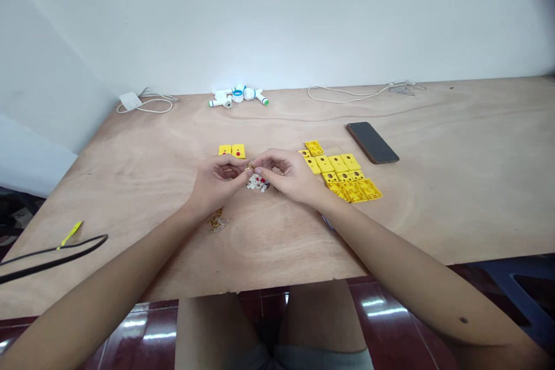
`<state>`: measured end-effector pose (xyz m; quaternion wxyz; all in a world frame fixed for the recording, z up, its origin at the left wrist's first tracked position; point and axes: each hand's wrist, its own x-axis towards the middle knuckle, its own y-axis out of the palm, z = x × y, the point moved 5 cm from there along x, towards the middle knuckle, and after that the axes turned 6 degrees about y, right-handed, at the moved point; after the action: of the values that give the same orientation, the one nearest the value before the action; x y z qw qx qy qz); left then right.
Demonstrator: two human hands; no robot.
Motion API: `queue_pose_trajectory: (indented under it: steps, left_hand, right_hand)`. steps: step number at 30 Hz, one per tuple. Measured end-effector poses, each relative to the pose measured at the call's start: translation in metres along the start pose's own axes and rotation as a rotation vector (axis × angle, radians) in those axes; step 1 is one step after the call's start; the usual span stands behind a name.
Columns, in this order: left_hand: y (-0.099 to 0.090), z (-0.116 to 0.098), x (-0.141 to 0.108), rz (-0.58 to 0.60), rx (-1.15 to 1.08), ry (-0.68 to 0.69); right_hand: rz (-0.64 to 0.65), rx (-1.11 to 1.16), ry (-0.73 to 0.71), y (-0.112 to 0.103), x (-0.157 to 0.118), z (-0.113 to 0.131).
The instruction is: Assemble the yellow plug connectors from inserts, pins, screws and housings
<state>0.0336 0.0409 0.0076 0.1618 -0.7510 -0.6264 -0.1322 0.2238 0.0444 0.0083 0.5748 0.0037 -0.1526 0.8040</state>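
My left hand [215, 180] and my right hand [291, 174] meet fingertip to fingertip over the middle of the table. Between them they pinch a small brass-coloured part [250, 166], partly covered by the fingers. Just below the fingertips lies a little heap of white and red plastic pieces [256, 185]. More brass-coloured bits [215, 218], with some clear pieces, are scattered under my left wrist. Behind my left hand sit two yellow plates [237, 151] with red dots. Beside my right hand, rows of yellow plastic casings [342, 163] lie flat, some showing round holes, others their hollow insides.
A dark phone [373, 143] rests beyond the casings on the wooden table [455, 185]. White pipe-like fittings [237, 94] and white cables [347, 96] lie along the wall. At the left are a white adapter [130, 100] and a black cable [65, 253] with a yellow tie.
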Motion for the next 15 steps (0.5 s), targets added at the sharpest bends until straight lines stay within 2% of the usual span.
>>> queue_pose_trajectory:
  steps: [15]
  left_hand:
    - [0.0034,-0.0028,0.0001,0.008,0.032,-0.002]
  right_hand:
    - [-0.038,-0.032,-0.071,-0.0011,-0.0006,-0.0018]
